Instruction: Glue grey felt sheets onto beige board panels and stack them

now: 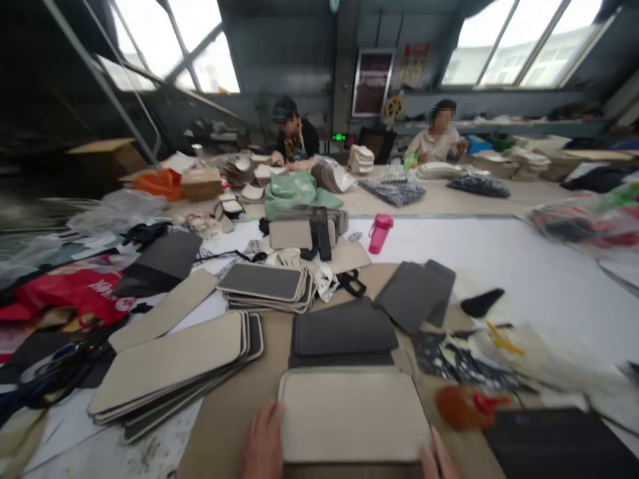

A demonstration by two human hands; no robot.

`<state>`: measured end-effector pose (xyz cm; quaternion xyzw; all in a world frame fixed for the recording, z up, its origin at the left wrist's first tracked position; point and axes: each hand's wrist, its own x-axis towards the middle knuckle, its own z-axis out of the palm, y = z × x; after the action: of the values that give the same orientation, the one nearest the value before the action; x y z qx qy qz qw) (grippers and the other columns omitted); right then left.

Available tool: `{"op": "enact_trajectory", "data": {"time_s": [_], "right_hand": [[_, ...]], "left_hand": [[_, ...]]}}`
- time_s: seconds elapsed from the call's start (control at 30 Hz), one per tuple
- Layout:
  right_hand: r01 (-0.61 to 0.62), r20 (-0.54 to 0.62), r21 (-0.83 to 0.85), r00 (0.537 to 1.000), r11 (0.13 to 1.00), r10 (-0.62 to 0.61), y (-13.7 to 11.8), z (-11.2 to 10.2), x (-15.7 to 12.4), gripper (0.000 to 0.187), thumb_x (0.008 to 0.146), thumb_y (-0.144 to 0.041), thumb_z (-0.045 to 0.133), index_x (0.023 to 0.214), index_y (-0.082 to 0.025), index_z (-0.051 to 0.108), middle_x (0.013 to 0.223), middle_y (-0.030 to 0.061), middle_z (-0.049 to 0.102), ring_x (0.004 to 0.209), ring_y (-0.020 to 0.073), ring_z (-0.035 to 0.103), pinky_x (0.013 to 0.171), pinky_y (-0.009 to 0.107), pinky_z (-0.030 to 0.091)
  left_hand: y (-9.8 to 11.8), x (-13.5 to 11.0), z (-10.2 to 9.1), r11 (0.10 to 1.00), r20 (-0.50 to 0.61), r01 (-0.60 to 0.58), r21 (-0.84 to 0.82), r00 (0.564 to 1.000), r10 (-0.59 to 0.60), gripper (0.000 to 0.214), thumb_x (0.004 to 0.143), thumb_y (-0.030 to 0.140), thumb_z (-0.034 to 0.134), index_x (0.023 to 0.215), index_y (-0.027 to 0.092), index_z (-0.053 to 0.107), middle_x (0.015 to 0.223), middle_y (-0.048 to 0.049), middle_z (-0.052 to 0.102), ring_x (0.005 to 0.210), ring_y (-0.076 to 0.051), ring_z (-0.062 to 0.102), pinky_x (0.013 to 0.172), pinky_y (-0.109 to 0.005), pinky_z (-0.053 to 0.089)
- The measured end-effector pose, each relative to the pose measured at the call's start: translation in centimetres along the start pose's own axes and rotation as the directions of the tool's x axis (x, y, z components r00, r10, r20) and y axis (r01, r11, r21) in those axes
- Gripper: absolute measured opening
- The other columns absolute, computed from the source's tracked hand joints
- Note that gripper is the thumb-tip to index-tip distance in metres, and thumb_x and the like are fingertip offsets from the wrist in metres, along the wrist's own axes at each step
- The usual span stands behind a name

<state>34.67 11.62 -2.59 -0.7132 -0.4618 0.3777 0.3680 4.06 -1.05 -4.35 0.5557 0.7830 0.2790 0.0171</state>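
Observation:
A beige rectangular panel with rounded corners and a stitched-looking rim (354,416) lies in front of me at the bottom of the head view. My left hand (263,440) grips its left edge, fingers along the side. At the lower right corner, my right hand (438,458) holds the opposite edge, partly cut off by the frame. Just beyond the panel lie dark grey flat pieces (344,329), with more dark grey pieces (412,293) behind to the right. A stack of beige and grey panels (174,362) fans out to my left, and a second stack (264,283) sits farther back.
An orange-brown bottle with a red nozzle (464,407) is right of the panel, near a black sheet (564,442). A pink bottle (381,233) stands farther back. Scissors-like dark handles (50,376) lie at left. Two people (299,136) work across the table.

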Motion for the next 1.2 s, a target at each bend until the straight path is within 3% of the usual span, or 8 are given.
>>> {"op": "enact_trajectory", "data": {"time_s": [0.1,0.23,0.4,0.53,0.7,0.93,1.07,1.2], "right_hand": [[0.15,-0.005,-0.221,0.988,0.964,-0.155,0.9,-2.1,-5.8,0.057,0.071,-0.059,0.042,0.104,-0.016,0.061,0.108,0.0151,0.061,0.108,0.0304,0.051,0.095,0.05,0.035],[0.167,-0.056,-0.361,0.978,0.917,-0.201,-0.2,-2.0,-7.2,0.053,0.08,-0.049,0.036,0.111,-0.012,0.057,0.112,0.0169,0.059,0.106,0.0277,0.052,0.092,0.046,0.038],[-0.188,-0.149,0.074,0.969,0.979,0.198,-1.6,-1.8,-7.8,0.05,0.071,-0.048,0.053,0.109,-0.016,0.06,0.106,0.0096,0.063,0.086,0.0214,0.06,0.068,0.031,0.051],[-0.374,0.003,0.541,0.897,0.753,0.443,-3.4,-2.7,-8.9,0.038,0.055,-0.035,0.074,0.087,-0.017,0.064,0.08,0.0015,0.067,0.064,0.0137,0.06,0.056,0.024,0.051],[-0.462,0.212,0.645,0.874,0.609,0.438,-5.4,-4.0,-10.3,0.025,0.057,-0.026,0.078,0.076,-0.017,0.063,0.072,-0.0013,0.067,0.061,0.0103,0.06,0.058,0.022,0.052],[-0.366,0.194,0.737,0.92,0.568,0.342,-4.7,-4.1,-10.1,0.022,0.075,-0.034,0.061,0.096,-0.029,0.064,0.103,-0.0002,0.066,0.096,0.0178,0.06,0.085,0.038,0.049],[-0.315,0.125,0.769,0.927,0.557,0.353,-4.0,-2.8,-8.1,0.034,0.083,-0.034,0.045,0.116,-0.032,0.055,0.121,-0.0007,0.058,0.114,0.0173,0.049,0.095,0.041,0.041],[-0.399,0.244,0.796,0.9,0.456,0.361,-3.6,-0.7,-6.4,0.037,0.087,-0.031,0.038,0.121,-0.03,0.051,0.121,-0.002,0.057,0.113,0.0134,0.05,0.093,0.036,0.043]], "left_hand": [[0.9,0.6,-1.3,0.997,-0.017,-0.052,-0.063,0.999,0.051,0.033,0.078,0.013,0.038,0.1,0.016,0.062,0.099,-0.0129,0.06,0.092,-0.024,0.055,0.079,-0.042,0.048],[1.5,2.1,-2.1,0.978,0.086,0.112,-0.176,0.991,-0.098,0.02,0.076,0.027,0.048,0.087,0.018,0.063,0.092,-0.0095,0.06,0.091,-0.024,0.053,0.081,-0.044,0.044],[1.2,2.7,-2.6,0.944,0.178,0.254,-0.209,0.959,-0.218,0.017,0.074,0.032,0.048,0.071,0.02,0.061,0.072,-0.0044,0.059,0.077,-0.022,0.054,0.074,-0.042,0.045],[2.0,3.1,-3.5,0.922,0.249,0.292,-0.254,0.941,-0.23,0.018,0.075,0.033,0.045,0.069,0.02,0.057,0.07,-0.0035,0.058,0.072,-0.02,0.055,0.069,-0.037,0.046],[4.3,4.2,-6.6,0.866,0.406,0.33,-0.376,0.899,-0.167,0.019,0.081,0.036,0.038,0.081,0.02,0.049,0.066,0.0002,0.058,0.061,-0.016,0.057,0.058,-0.029,0.045],[6.8,5.9,-10.8,0.861,0.288,0.209,-0.464,0.955,-0.077,0.014,0.083,0.032,0.039,0.083,0.021,0.048,0.059,0.0036,0.055,0.053,-0.012,0.053,0.053,-0.023,0.041],[7.6,6.3,-10.6,0.747,0.361,0.364,-0.557,0.915,-0.177,0.018,0.085,0.031,0.037,0.092,0.018,0.049,0.062,0.0017,0.057,0.057,-0.012,0.053,0.055,-0.023,0.041],[8.4,6.2,-10.7,0.627,0.456,0.493,-0.603,0.858,-0.236,0.028,0.087,0.032,0.037,0.106,0.015,0.049,0.072,-0.0022,0.063,0.066,-0.013,0.058,0.06,-0.023,0.044]]}}
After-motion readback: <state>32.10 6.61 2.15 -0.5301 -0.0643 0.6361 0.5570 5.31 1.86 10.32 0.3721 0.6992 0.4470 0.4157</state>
